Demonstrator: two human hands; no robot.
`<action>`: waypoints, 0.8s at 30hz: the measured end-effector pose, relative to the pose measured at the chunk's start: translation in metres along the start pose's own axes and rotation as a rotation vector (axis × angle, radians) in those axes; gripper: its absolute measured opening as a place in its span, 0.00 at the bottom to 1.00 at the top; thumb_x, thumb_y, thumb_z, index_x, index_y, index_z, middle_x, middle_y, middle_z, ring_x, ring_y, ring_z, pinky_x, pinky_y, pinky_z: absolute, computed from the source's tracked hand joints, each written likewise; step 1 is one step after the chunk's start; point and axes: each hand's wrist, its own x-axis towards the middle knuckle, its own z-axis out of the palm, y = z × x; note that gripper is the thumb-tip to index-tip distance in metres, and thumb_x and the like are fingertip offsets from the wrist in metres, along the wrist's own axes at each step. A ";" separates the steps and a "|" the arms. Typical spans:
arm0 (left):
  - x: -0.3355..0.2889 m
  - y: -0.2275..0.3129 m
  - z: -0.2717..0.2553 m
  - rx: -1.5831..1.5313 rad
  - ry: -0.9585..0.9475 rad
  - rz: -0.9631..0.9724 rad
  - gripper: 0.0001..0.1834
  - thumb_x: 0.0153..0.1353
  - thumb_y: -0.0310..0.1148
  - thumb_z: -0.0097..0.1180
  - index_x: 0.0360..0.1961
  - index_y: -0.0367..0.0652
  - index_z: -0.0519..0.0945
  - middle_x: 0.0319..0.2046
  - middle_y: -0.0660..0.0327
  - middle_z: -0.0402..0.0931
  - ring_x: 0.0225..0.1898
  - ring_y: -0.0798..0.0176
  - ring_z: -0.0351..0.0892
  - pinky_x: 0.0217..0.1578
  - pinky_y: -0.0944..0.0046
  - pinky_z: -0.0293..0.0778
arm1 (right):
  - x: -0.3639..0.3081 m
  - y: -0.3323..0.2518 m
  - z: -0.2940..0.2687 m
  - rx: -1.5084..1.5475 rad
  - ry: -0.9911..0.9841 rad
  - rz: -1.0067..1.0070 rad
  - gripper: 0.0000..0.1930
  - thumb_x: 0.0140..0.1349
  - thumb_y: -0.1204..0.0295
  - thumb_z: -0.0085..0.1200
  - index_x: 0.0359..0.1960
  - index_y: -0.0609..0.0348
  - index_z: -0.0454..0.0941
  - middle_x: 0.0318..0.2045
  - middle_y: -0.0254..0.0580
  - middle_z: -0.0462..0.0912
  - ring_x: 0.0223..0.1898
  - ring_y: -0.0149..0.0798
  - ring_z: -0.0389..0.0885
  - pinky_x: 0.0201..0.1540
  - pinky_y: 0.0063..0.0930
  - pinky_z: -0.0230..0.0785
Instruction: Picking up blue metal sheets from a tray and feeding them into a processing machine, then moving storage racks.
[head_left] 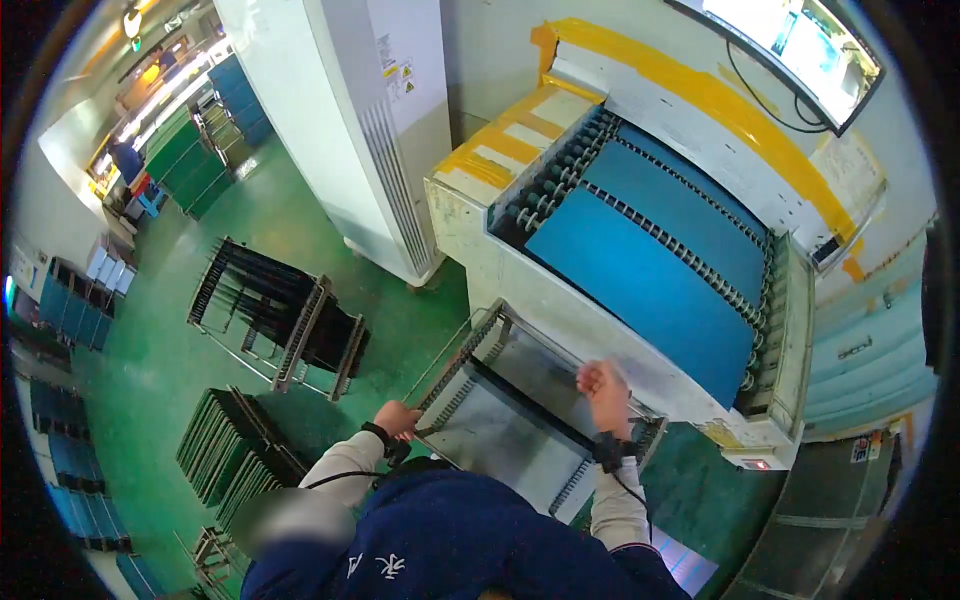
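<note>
Below me stands a metal rack [465, 385] with toothed side rails and a dark crossbar [530, 405]. My left hand [398, 418] is closed at the rack's left rail, and its fingers appear wrapped on the frame. Over the right part of the rack is my right hand [603, 385], fingers curled in, with nothing visible in them. Just beyond, a roller conveyor machine [520, 285] carries blue panels [640, 290] lying flat on its rows of rollers. Both wrists wear dark bands with cords.
A tall white cabinet [330, 120] rises left of the machine. On the green floor at left are a rack of dark panels [265, 300] and another holding green-edged panels [215, 445]. A screen [800, 50] hangs at upper right. Far left, a person [127, 160] is near more racks.
</note>
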 end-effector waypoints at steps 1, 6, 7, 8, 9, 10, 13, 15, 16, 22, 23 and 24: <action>-0.001 0.001 0.000 -0.008 0.001 -0.007 0.22 0.54 0.43 0.53 0.13 0.35 0.78 0.12 0.57 0.76 0.13 0.62 0.75 0.16 0.65 0.73 | 0.001 0.018 -0.006 -0.268 -0.007 -0.043 0.23 0.61 0.53 0.51 0.44 0.63 0.75 0.36 0.42 0.80 0.36 0.39 0.79 0.42 0.33 0.70; -0.013 0.010 -0.002 -0.023 0.024 -0.004 0.22 0.54 0.43 0.53 0.13 0.35 0.78 0.12 0.57 0.76 0.12 0.62 0.75 0.16 0.65 0.72 | -0.007 0.109 -0.029 -1.333 -0.124 -0.168 0.36 0.50 0.46 0.58 0.54 0.60 0.71 0.45 0.50 0.79 0.47 0.51 0.77 0.51 0.44 0.67; -0.014 0.012 -0.002 -0.006 0.028 0.002 0.22 0.54 0.43 0.53 0.12 0.35 0.78 0.12 0.57 0.76 0.13 0.62 0.75 0.16 0.65 0.72 | -0.013 0.122 -0.034 -1.394 -0.151 -0.144 0.37 0.48 0.46 0.59 0.55 0.58 0.70 0.47 0.51 0.78 0.48 0.52 0.76 0.51 0.45 0.66; -0.014 0.014 -0.002 0.011 0.032 0.008 0.22 0.54 0.43 0.53 0.12 0.35 0.78 0.12 0.57 0.76 0.13 0.62 0.75 0.16 0.65 0.72 | -0.018 0.134 -0.040 -1.455 -0.178 -0.120 0.38 0.46 0.46 0.60 0.56 0.56 0.69 0.48 0.51 0.77 0.50 0.53 0.74 0.52 0.46 0.65; -0.014 0.014 -0.003 0.024 0.039 0.012 0.22 0.54 0.43 0.53 0.12 0.35 0.78 0.12 0.57 0.76 0.13 0.62 0.75 0.16 0.65 0.72 | -0.022 0.138 -0.036 -1.517 -0.211 -0.098 0.40 0.44 0.46 0.61 0.58 0.54 0.68 0.49 0.52 0.76 0.52 0.54 0.73 0.53 0.47 0.64; -0.015 0.015 -0.004 0.009 0.027 0.003 0.22 0.54 0.43 0.53 0.12 0.35 0.78 0.12 0.57 0.76 0.12 0.62 0.75 0.16 0.65 0.72 | -0.023 0.139 -0.035 -1.521 -0.175 -0.061 0.37 0.46 0.49 0.59 0.57 0.53 0.68 0.49 0.49 0.76 0.52 0.52 0.72 0.53 0.48 0.62; -0.017 0.015 -0.004 -0.014 0.011 -0.009 0.22 0.54 0.43 0.53 0.12 0.36 0.77 0.12 0.57 0.75 0.12 0.62 0.75 0.16 0.65 0.71 | -0.022 0.136 -0.031 -1.552 -0.130 -0.088 0.33 0.48 0.50 0.56 0.55 0.54 0.69 0.45 0.50 0.78 0.49 0.52 0.74 0.51 0.47 0.64; -0.015 0.013 -0.003 -0.004 0.027 0.000 0.22 0.54 0.43 0.53 0.12 0.36 0.77 0.11 0.57 0.75 0.12 0.62 0.74 0.16 0.65 0.71 | -0.021 0.131 -0.028 -1.513 -0.142 -0.137 0.31 0.48 0.51 0.56 0.53 0.55 0.71 0.44 0.50 0.78 0.48 0.52 0.74 0.50 0.46 0.65; -0.014 0.012 -0.003 -0.007 0.027 -0.006 0.22 0.54 0.43 0.53 0.11 0.36 0.77 0.11 0.57 0.75 0.12 0.62 0.74 0.15 0.65 0.71 | -0.021 0.129 -0.027 -1.494 -0.149 -0.162 0.30 0.48 0.52 0.56 0.52 0.56 0.72 0.43 0.51 0.78 0.48 0.52 0.74 0.50 0.45 0.65; -0.006 0.006 -0.001 0.014 0.005 0.001 0.22 0.55 0.43 0.52 0.12 0.35 0.78 0.12 0.57 0.75 0.12 0.63 0.75 0.16 0.65 0.71 | -0.016 0.143 -0.039 -1.538 -0.118 -0.156 0.26 0.48 0.56 0.57 0.48 0.56 0.75 0.41 0.51 0.79 0.45 0.54 0.75 0.47 0.45 0.68; -0.006 0.005 -0.001 0.017 0.018 0.017 0.22 0.55 0.43 0.52 0.13 0.35 0.78 0.12 0.57 0.76 0.12 0.63 0.75 0.16 0.65 0.71 | -0.016 0.144 -0.042 -1.544 -0.123 -0.167 0.26 0.48 0.56 0.57 0.47 0.56 0.76 0.40 0.51 0.79 0.44 0.54 0.76 0.47 0.45 0.68; -0.006 0.005 -0.002 0.021 0.034 0.034 0.22 0.55 0.43 0.52 0.13 0.35 0.78 0.12 0.57 0.76 0.13 0.63 0.75 0.16 0.65 0.72 | -0.016 0.144 -0.043 -1.549 -0.128 -0.181 0.25 0.48 0.56 0.57 0.46 0.57 0.76 0.40 0.52 0.79 0.44 0.54 0.76 0.47 0.45 0.68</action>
